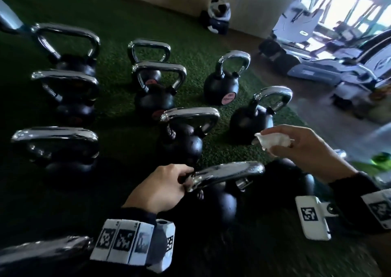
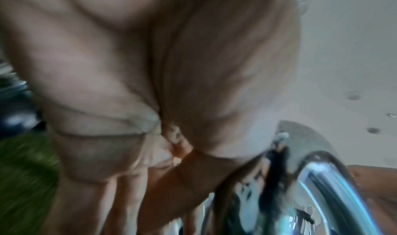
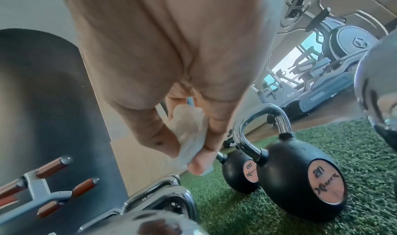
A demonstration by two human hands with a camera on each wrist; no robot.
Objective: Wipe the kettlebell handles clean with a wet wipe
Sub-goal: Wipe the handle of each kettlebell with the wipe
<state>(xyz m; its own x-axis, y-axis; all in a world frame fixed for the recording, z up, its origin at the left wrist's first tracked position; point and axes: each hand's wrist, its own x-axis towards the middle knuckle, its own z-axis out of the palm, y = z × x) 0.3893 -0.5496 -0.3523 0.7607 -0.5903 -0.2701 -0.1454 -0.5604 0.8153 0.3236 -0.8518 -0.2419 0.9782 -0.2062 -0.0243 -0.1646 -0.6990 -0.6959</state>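
**Wipe in hand above rows of chrome-handled kettlebells**

A person's left hand point(image 1: 160, 188) curls around the near end of the chrome handle point(image 1: 226, 174) of the closest kettlebell point(image 1: 218, 204), whose round black body sits on green artificial turf point(image 1: 118, 111). The right hand point(image 1: 300, 147) hangs above and to the right of that handle, apart from it, with fingers and thumb pinching a crumpled white wet wipe point(image 1: 273, 140). In the right wrist view the wipe point(image 3: 191, 136) shows as a soft, creased wad held between thumb and fingertips.

At least ten kettlebells can be counted in the head view, standing in rough rows on the turf; an eleventh handle point(image 1: 42, 249) pokes in at the lower left edge. All share the same build: a smooth, mirror-bright metal loop, squared or arched, on a matte black ball. Two beside the right hand carry round pinkish discs point(image 3: 325, 183) marked "20". One farther kettlebell point(image 1: 222, 86) shows a similar pink disc.

Both wrists wear dark sleeves and white bands point(image 1: 124, 240) printed with black square markers. Past the edge of the turf runs a wood-toned floor point(image 1: 275, 79) with grey exercise machines point(image 1: 330, 69) near a bright window. The left wrist view is blurred, filled mostly by the palm point(image 2: 128, 68) and the gleaming handle point(image 2: 322, 187).
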